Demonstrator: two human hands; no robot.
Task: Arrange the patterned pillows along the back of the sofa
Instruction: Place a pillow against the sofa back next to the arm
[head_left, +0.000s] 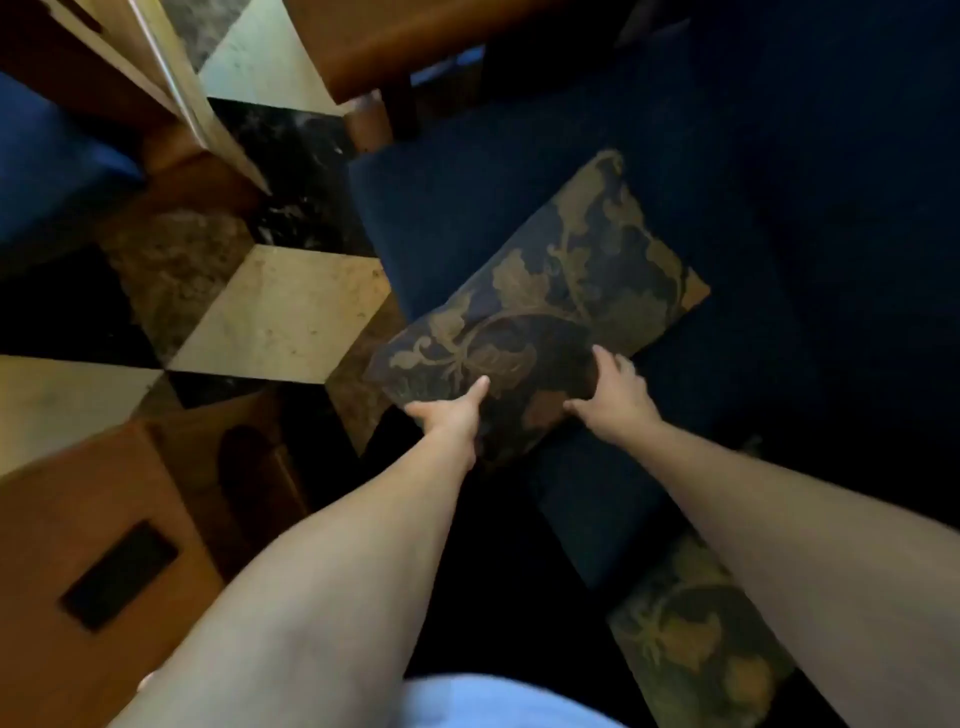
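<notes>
A dark pillow with a gold leaf pattern (550, 291) lies flat on the dark blue sofa seat (447, 208), its near corner overhanging the seat's front edge. My left hand (452, 413) grips that near corner, thumb on top. My right hand (613, 392) clasps the near right edge of the same pillow. A second patterned pillow (691, 639) lies lower right, partly hidden under my right forearm. The sofa back (857, 182) is very dark at the right.
A floor of cream, brown and black diamond tiles (280, 312) spreads to the left. A wooden side table (78, 561) stands at lower left with a dark flat object (119, 574) on it. Another wooden table (415, 41) stands at top centre.
</notes>
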